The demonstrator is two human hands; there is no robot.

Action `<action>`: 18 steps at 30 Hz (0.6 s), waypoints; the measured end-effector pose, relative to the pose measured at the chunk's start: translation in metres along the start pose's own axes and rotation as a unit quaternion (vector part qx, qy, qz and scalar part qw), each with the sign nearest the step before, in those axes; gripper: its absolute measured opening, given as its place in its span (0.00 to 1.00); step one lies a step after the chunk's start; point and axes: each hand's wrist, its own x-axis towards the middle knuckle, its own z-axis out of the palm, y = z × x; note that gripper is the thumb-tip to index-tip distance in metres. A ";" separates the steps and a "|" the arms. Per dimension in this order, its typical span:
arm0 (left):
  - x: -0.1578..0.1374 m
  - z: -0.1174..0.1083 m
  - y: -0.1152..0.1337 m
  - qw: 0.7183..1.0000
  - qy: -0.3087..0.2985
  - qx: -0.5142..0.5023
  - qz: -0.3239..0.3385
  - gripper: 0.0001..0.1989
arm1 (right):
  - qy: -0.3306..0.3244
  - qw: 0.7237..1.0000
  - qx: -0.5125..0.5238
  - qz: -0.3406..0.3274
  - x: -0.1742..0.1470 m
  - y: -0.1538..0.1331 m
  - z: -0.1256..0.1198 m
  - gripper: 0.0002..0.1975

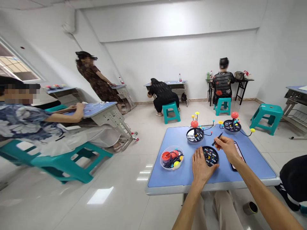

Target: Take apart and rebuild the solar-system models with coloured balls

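A round black base (211, 156) with small coloured labels lies flat on the blue desk (163, 182). My left hand (201, 164) rests along its left edge, fingers stretched out and thumb spread across the near side. Pinched in my right hand (225, 147) is a short dark rod (217, 139), held slightly above the base's upper right edge. To the left, a clear tub (163, 164) contains red and yellow balls and several dark curved rods. Two assembled planet models stand behind, one model (195, 133) at the middle and another model (232, 124) farther right.
A phone (237, 155) lies right of the base, partly behind my right forearm. Below the desk stands a dark cup (250, 208). A green stool (267, 116) is at right. Another person sits at a desk (103, 110) on the left, and several people are farther back.
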 end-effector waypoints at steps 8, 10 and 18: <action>0.000 0.007 -0.005 1.000 0.008 -0.003 0.007 0.52 | 0.008 0.985 0.150 0.090 -0.015 0.021 -0.005 0.20; 0.000 0.009 -0.008 1.000 0.013 -0.006 0.012 0.55 | 0.005 0.981 0.165 0.106 -0.018 0.022 -0.006 0.20; -0.015 -0.005 -0.002 0.985 0.132 -0.074 0.079 0.33 | 0.001 0.952 0.249 0.180 -0.033 0.030 -0.004 0.17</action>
